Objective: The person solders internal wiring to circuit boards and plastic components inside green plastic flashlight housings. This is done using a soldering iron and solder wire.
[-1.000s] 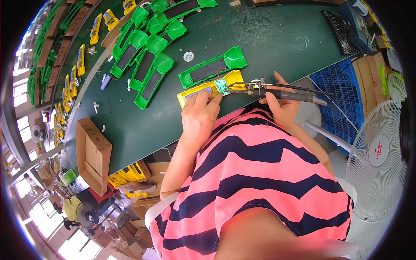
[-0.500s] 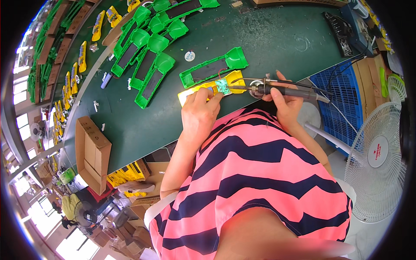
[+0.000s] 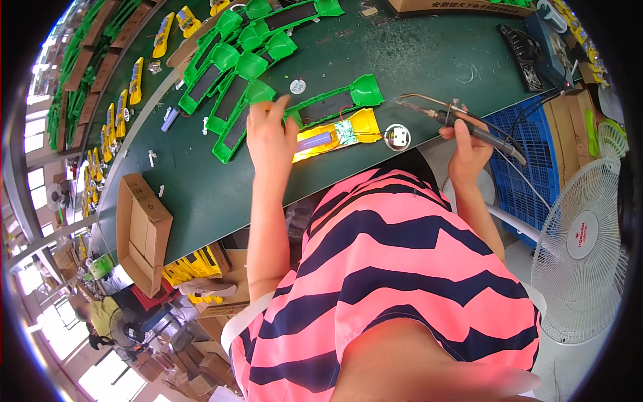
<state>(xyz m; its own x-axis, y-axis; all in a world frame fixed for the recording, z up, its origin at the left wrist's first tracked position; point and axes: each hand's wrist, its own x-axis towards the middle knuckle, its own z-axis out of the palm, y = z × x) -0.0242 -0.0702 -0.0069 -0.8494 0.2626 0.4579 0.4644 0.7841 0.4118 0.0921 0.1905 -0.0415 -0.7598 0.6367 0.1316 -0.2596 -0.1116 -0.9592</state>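
Observation:
My right hand (image 3: 467, 153) is closed around the dark handle of a soldering iron (image 3: 494, 139), which has a thin feed tube along it. The tip points left, raised off the table. A yellow plastic housing (image 3: 366, 127) lies near the table edge, holding a blue cylindrical battery (image 3: 313, 142) and a small green circuit board (image 3: 344, 132). Beside its right end sits a round silver reflector (image 3: 397, 137) with dark holes. My left hand (image 3: 270, 141) hovers, fingers apart, between that housing and the green housings; its fingertips overlap one green housing (image 3: 257, 92). Behind the yellow piece lies another green housing (image 3: 365, 90).
Several green housings (image 3: 228, 63) are piled at the far left. A loose blue battery (image 3: 169, 119) and small white bits lie nearby. An open cardboard box (image 3: 144, 231) stands at the left edge. At right are a blue plastic crate (image 3: 526, 144) and a white fan (image 3: 581, 234).
My left hand has left the yellow housing and moved left toward the green ones. The soldering iron has lifted away to the right, uncovering the reflector.

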